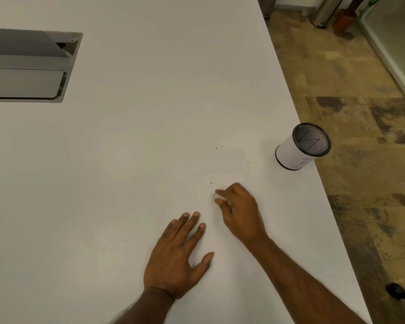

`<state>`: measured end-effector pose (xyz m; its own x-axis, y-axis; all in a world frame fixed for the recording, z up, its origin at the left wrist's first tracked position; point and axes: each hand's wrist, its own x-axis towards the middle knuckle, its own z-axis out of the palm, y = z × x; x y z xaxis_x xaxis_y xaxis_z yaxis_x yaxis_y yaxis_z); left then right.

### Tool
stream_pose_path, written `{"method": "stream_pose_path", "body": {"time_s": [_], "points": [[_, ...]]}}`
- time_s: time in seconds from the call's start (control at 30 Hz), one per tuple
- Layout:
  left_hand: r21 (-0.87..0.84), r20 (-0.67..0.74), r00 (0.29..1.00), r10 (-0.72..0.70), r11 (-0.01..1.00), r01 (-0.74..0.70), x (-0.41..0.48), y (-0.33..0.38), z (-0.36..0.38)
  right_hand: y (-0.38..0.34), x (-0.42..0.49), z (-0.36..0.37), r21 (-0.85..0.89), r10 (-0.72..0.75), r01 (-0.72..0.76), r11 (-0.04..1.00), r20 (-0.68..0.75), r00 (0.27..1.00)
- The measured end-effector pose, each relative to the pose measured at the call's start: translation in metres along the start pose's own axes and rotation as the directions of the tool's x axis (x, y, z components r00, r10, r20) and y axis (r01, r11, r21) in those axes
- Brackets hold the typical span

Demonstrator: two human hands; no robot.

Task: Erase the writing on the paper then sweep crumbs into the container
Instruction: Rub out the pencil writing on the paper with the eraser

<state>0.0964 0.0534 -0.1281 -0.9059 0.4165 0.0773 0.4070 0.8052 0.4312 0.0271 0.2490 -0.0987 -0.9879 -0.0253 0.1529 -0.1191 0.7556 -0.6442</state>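
White eraser (216,197) pinched in right hand (240,212) rubs the paper (229,164); left hand (175,258) flat, holding nothing. Next: sweep crumbs (211,183) to cup (302,147).

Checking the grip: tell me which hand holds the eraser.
The right hand, fingers curled around the white eraser. The left hand lies flat and holds nothing.

Two hands (173,258), one eraser (216,197), one paper (220,169), one container (299,148).
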Motion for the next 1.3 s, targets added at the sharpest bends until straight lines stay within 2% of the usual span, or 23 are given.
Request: {"method": "stream_pose_path", "body": {"time_s": [0.1, 0.23, 0.37, 0.5, 0.63, 0.77, 0.87, 0.97, 1.13, 1.23, 1.3], "points": [[0.014, 0.015, 1.0, -0.009, 1.0, 0.009, 0.0, 0.0, 0.001, 0.01, 0.032, -0.003, -0.052, 0.044, -0.048, 0.997, -0.085, 0.995], [0.018, 0.022, 1.0, -0.019, 1.0, 0.019, 0.0, 0.001, 0.0, 0.012, 0.05, -0.003, -0.002, 0.15, -0.153, 0.988, -0.162, 0.975], [0.002, 0.013, 1.0, -0.007, 1.0, 0.007, -0.001, 0.0, 0.001, -0.003, 0.011, 0.003, 0.065, 0.103, -0.098, 0.993, -0.083, 0.991], [0.001, 0.017, 1.0, -0.01, 1.0, 0.01, 0.0, 0.0, 0.0, -0.001, 0.005, 0.001, -0.006, 0.037, -0.038, 0.999, -0.04, 0.999], [0.013, 0.021, 1.0, -0.016, 1.0, 0.016, 0.001, 0.002, -0.001, 0.013, 0.047, -0.008, -0.06, 0.101, -0.108, 0.992, -0.122, 0.987], [0.002, 0.013, 1.0, -0.008, 1.0, 0.008, 0.0, 0.001, -0.001, 0.012, 0.052, -0.01, 0.012, 0.184, -0.184, 0.983, -0.133, 0.974], [-0.005, 0.009, 1.0, -0.001, 1.0, 0.001, 0.0, 0.0, 0.001, -0.004, 0.02, -0.001, 0.105, 0.118, -0.114, 0.988, -0.034, 0.992], [0.008, 0.016, 1.0, -0.004, 1.0, 0.004, 0.0, 0.0, 0.0, -0.018, -0.004, 0.009, 0.061, 0.031, -0.034, 0.998, 0.046, 0.998], [0.002, 0.017, 1.0, -0.008, 1.0, 0.008, 0.0, 0.0, 0.0, -0.002, 0.038, 0.002, -0.086, 0.064, -0.073, 0.994, -0.103, 0.993], [0.003, 0.015, 1.0, -0.015, 1.0, 0.015, 0.0, 0.001, 0.0, 0.002, 0.051, 0.001, -0.066, 0.144, -0.155, 0.986, -0.145, 0.979], [-0.002, 0.005, 1.0, -0.007, 1.0, 0.007, 0.0, 0.001, -0.001, -0.001, 0.046, 0.001, 0.008, 0.177, -0.178, 0.984, -0.152, 0.972]]}}
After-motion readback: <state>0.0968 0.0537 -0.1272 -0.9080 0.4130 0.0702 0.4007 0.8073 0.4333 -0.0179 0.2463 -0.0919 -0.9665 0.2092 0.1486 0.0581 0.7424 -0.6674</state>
